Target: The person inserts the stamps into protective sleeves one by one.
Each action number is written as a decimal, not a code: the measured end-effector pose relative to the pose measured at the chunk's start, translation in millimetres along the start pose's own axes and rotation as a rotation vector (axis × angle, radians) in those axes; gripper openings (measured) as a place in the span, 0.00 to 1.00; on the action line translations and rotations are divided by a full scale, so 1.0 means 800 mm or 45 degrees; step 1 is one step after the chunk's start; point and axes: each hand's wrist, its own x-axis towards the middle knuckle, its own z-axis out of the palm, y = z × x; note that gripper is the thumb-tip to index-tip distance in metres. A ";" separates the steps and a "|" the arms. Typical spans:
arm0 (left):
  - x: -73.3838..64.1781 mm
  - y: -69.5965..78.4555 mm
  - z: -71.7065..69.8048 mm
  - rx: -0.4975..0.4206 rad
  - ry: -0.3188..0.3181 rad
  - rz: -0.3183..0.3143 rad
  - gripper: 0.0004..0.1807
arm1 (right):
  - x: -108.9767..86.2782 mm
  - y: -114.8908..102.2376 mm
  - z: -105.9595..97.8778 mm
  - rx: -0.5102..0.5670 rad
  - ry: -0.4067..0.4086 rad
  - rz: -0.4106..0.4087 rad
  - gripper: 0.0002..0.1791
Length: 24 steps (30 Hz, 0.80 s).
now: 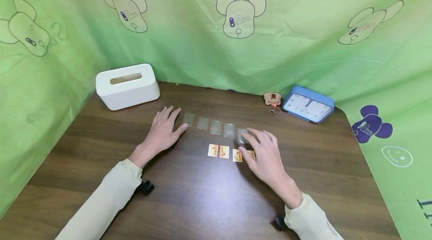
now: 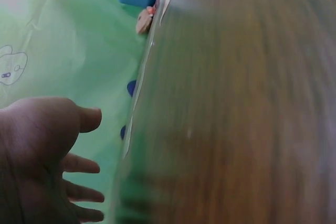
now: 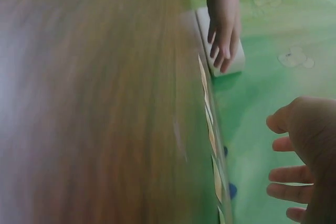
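Note:
Several small clear plastic sleeves (image 1: 216,127) lie in a slanting row across the dark wooden table. Nearer the person is a shorter row of small orange-and-white printed cards (image 1: 224,152). My left hand (image 1: 163,129) is beside the leftmost sleeve (image 1: 188,119), fingers spread and thumb extended towards it. At the other end, my right hand (image 1: 264,153) overlaps the rightmost sleeve and partly hides the rightmost card (image 1: 251,154). Its fingers are loosely bent with nothing between them. Both wrist views show an empty hand, the left (image 2: 47,150) and the right (image 3: 304,156), with fingers apart.
A white tissue box (image 1: 128,87) stands at the back left of the table (image 1: 189,202). Towards the back right are a blue clock (image 1: 308,104) and a brown animal-shaped keychain (image 1: 272,98). Green printed cloth (image 1: 189,45) hangs behind the table and along its sides.

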 end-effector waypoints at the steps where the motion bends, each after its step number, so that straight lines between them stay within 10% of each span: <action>1: 0.001 0.001 0.002 -0.017 0.012 -0.009 0.39 | 0.001 -0.002 0.002 0.021 0.008 -0.003 0.24; 24: 0.019 0.009 0.035 -0.232 0.165 -0.228 0.33 | 0.013 -0.040 0.065 0.246 0.005 0.006 0.18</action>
